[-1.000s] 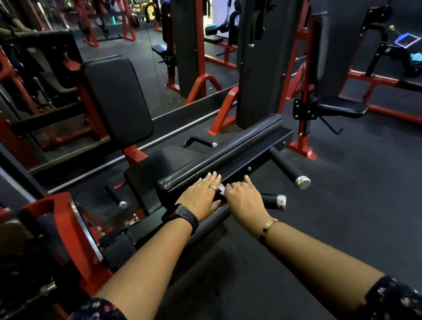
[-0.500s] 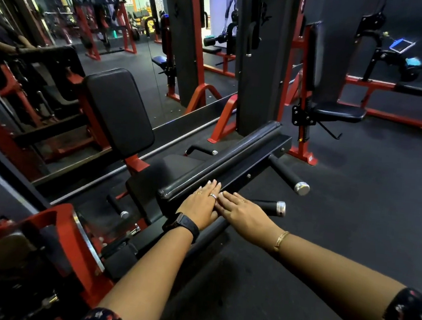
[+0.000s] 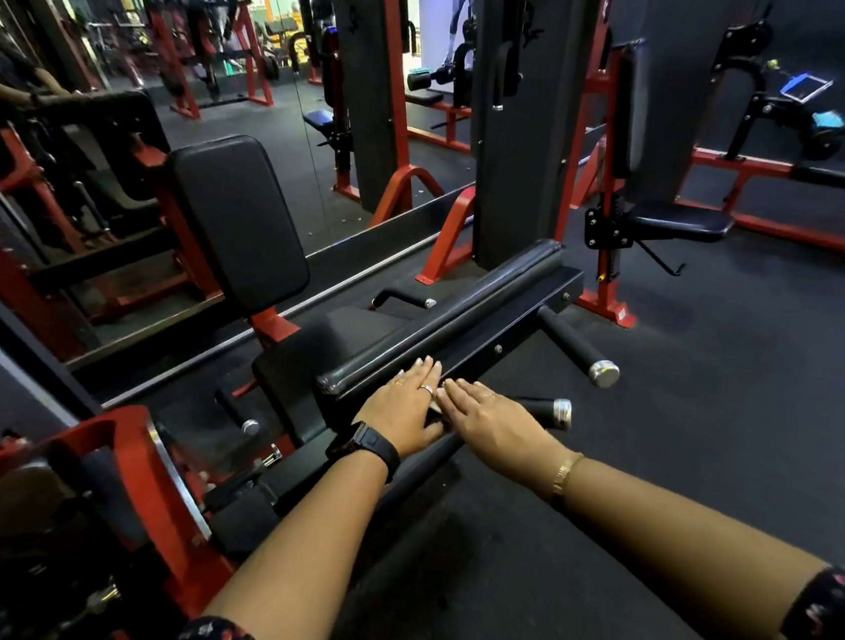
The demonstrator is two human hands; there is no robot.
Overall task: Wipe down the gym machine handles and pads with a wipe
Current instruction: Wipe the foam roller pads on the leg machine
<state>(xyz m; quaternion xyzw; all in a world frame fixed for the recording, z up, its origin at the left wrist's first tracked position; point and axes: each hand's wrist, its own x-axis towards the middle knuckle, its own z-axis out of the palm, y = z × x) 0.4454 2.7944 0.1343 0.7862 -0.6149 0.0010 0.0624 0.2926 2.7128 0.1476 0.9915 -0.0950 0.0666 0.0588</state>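
Head view: both hands are seen laid flat on the near end of the machine's black frame bar (image 3: 508, 323), just below the long roller pad (image 3: 441, 316). The left hand (image 3: 401, 413) is stretched out with fingers straight and together, its fingertips set against the lower edge of that pad. The right hand (image 3: 495, 422) is also spread flat, fingers straight and turned towards the left hand, so that the two are almost touching. Nothing is gripped by either hand. A pale sliver, taken to be the wipe (image 3: 434, 405), is glimpsed between the hands, pressed down beneath them; most of it is hidden.

A second ago the right hand's fingers were pointed forward and more of the white wipe was shown between the hands; now that hand is flattened and angled across. Since half a second ago the pose is hardly altered.

The short handle (image 3: 548, 413) with its chrome cap is seen jutting out just beyond the right hand, and the longer handle (image 3: 574, 352) is left farther off. The back pad (image 3: 239, 214) is stood upright to the left.
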